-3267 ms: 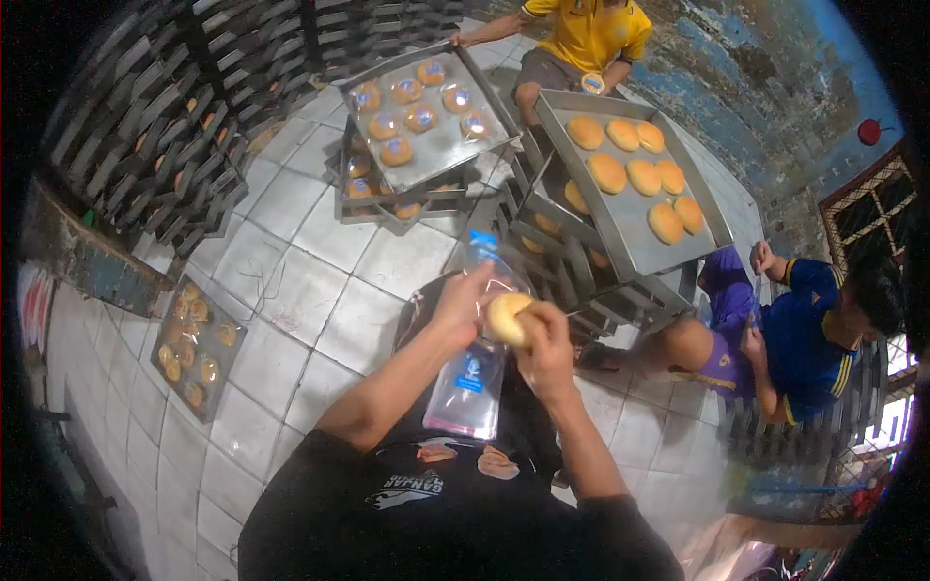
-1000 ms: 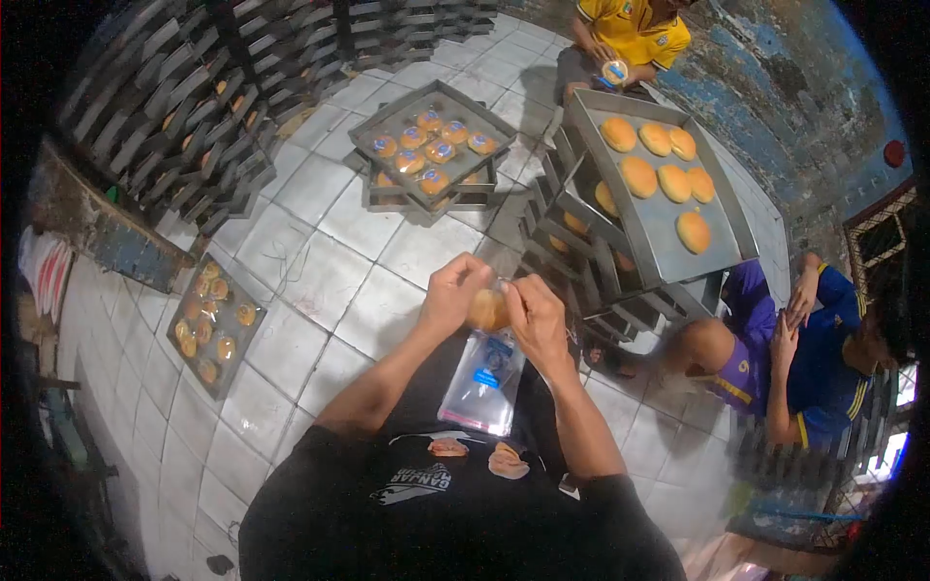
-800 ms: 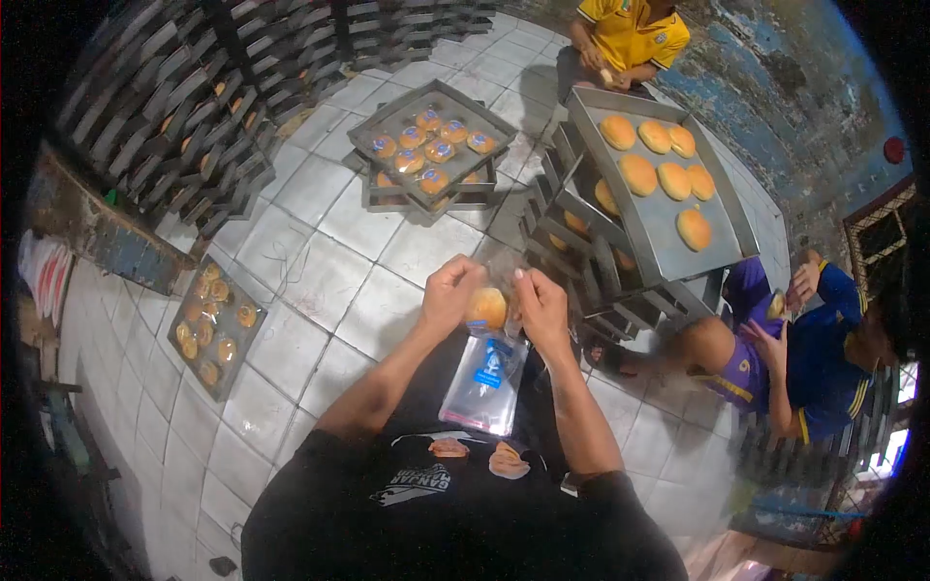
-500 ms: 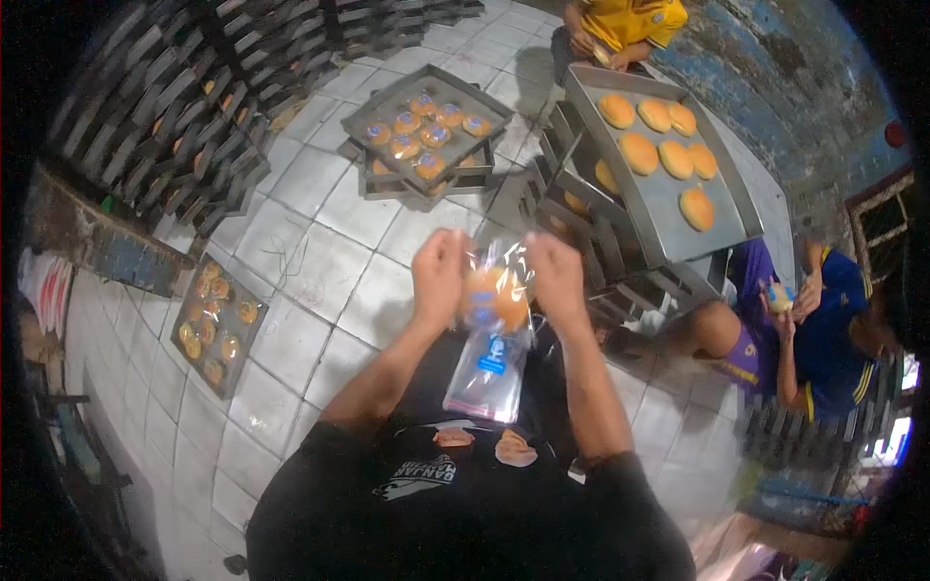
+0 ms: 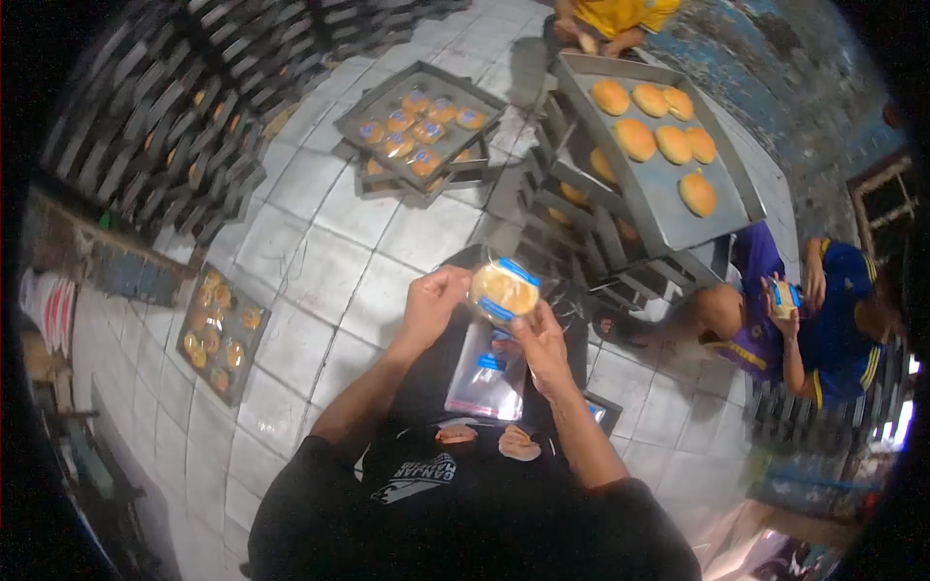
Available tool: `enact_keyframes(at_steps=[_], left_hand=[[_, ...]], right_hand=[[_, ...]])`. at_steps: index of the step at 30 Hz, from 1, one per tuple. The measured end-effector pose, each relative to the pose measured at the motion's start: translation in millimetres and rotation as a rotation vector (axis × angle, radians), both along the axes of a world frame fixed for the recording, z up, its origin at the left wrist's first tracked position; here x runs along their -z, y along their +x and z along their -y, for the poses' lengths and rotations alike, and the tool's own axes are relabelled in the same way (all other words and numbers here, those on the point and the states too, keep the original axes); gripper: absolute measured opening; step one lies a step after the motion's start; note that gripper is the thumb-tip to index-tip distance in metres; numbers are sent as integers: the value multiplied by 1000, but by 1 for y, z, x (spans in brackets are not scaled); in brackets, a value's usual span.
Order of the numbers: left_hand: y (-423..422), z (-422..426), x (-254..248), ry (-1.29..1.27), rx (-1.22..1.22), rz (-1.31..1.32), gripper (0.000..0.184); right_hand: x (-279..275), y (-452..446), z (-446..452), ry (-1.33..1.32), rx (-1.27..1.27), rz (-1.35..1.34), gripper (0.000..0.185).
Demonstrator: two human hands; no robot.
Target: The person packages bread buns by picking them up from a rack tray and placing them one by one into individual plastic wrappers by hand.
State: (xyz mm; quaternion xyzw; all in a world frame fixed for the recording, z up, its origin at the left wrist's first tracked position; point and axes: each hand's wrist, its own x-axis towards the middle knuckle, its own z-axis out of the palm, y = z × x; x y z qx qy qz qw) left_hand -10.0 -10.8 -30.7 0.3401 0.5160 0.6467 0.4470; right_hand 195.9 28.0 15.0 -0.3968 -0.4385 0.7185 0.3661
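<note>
A round bun in a clear bag with blue print [image 5: 505, 289] is between my two hands. My left hand [image 5: 435, 302] pinches the bag at its left side. From the lower right, my right hand [image 5: 544, 351] grips the bagged bun with its thumb and fingers. Below it, a stack of flat clear bags with blue labels [image 5: 486, 379] lies on my lap. To the right, a raised metal tray [image 5: 668, 215] carries several unwrapped buns. Several wrapped buns lie in another metal tray [image 5: 453, 155] ahead on the left.
More buns lie in a tray [image 5: 254, 329] on the tiled floor at left. Stacked dark trays [image 5: 145, 145] stand at the upper left. A person in yellow [image 5: 620, 14] sits beyond the raised tray. Another person in dark blue [image 5: 841, 324] holds a wrapped bun at right.
The bun I held bare is now inside a bag, its pale side showing. My hands have come out of the raised, spread grip, turning the bun. The person in blue now holds a wrapped bun upright.
</note>
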Motion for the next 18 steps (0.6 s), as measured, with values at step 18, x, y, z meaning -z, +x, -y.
enact_keyframes(at_steps=[18], left_hand=[[36,47,-13,289,236,-1414,29]], right_hand=[[-38,73,-14,1263,-197,980,37]])
